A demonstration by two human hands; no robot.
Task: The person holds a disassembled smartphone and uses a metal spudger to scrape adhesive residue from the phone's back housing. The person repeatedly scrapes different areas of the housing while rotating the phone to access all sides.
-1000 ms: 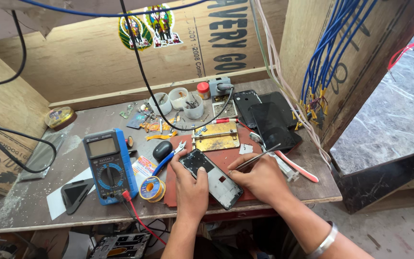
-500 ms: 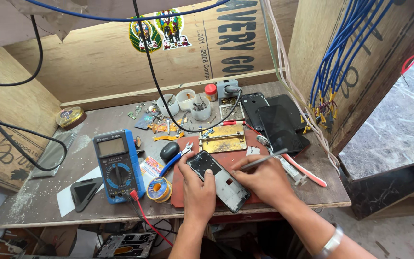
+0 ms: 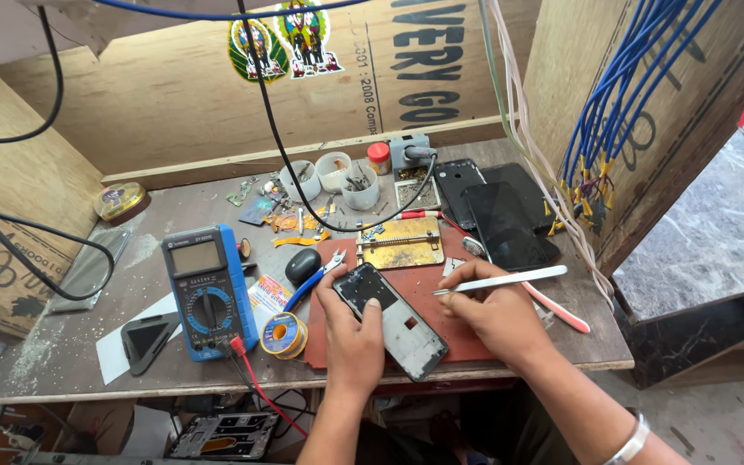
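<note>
An opened phone frame (image 3: 393,317) lies slanted on a red work mat (image 3: 428,293) near the bench's front edge. My left hand (image 3: 350,331) rests on the frame's left side, thumb and fingers gripping it. My right hand (image 3: 497,314) sits just right of the frame and pinches silver tweezers (image 3: 499,280), which lie nearly level with the tips pointing left, close to the frame's upper right edge. A metal bracelet (image 3: 629,443) is on my right wrist.
A blue multimeter (image 3: 208,288) with a red lead stands left of the mat, a solder spool (image 3: 282,334) beside it. A brass fixture plate (image 3: 399,242), small cups (image 3: 333,172), dark phone panels (image 3: 505,220) and a pink-handled tool (image 3: 557,308) crowd the wooden bench (image 3: 88,344). Blue wires (image 3: 604,129) hang at right.
My head has shifted slightly, moving the bench in view. My right hand has turned the tweezers from a slant to nearly level. My left hand stays on the phone frame.
</note>
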